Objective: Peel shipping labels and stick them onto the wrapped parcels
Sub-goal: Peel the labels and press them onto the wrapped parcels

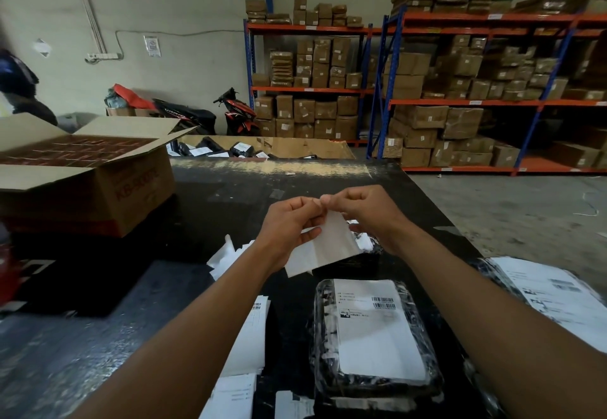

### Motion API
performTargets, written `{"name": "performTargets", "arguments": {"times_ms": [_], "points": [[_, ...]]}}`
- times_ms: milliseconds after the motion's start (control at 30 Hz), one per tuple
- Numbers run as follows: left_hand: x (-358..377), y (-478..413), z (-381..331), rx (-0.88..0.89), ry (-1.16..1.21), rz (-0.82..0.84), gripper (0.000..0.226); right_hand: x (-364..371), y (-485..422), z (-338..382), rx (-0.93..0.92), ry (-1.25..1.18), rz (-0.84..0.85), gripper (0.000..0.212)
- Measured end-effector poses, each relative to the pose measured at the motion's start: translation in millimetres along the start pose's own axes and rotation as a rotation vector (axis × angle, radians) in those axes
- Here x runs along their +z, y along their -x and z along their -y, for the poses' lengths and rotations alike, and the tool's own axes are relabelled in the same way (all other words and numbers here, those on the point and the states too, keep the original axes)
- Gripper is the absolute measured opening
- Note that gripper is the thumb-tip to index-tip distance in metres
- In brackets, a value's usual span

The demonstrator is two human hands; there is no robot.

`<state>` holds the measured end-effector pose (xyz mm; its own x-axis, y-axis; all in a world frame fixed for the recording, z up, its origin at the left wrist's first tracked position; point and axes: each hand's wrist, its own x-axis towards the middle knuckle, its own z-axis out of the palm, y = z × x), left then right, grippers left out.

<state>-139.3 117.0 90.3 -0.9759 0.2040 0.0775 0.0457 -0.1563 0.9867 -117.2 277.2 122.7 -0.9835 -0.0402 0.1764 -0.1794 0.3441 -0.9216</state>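
Observation:
Both my hands hold one white shipping label (328,247) above the black table (138,287). My left hand (290,228) grips its left side. My right hand (364,211) pinches its top corner, fingertips touching those of the left. Below them lies a black wrapped parcel (374,333) with a printed label stuck on its top. Another black parcel (364,254) sits partly hidden behind the held label. A stack of printed labels (246,339) lies left of the near parcel.
An open cardboard box (82,169) stands at the table's left. More labelled parcels (555,293) lie at the right edge. Scraps of white backing paper (226,254) lie mid-table. A bin of black parcels (230,149) sits beyond the table. Shelves of boxes (460,90) stand behind.

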Motion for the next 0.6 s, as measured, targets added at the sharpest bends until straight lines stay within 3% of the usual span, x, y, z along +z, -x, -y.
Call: {"name": "performTargets", "arguments": {"times_ms": [267, 367, 467, 600], "points": [[5.0, 0.8, 1.5, -0.059, -0.051, -0.041, 0.012, 5.7, -4.1, -3.1, 0.145, -0.025, -0.113, 0.027], [11.3, -0.7, 0.1, -0.192, 0.128, -0.164, 0.015, 10.2, -3.0, -8.2, 0.185, -0.086, -0.179, 0.029], [14.9, -1.9, -1.1, -0.269, 0.333, -0.269, 0.005, 14.4, 0.0, -11.0, 0.222, -0.172, -0.196, 0.024], [17.3, -3.5, -0.4, -0.269, 0.372, -0.259, 0.012, 19.8, 1.8, -11.7, 0.244, -0.228, -0.193, 0.016]]}}
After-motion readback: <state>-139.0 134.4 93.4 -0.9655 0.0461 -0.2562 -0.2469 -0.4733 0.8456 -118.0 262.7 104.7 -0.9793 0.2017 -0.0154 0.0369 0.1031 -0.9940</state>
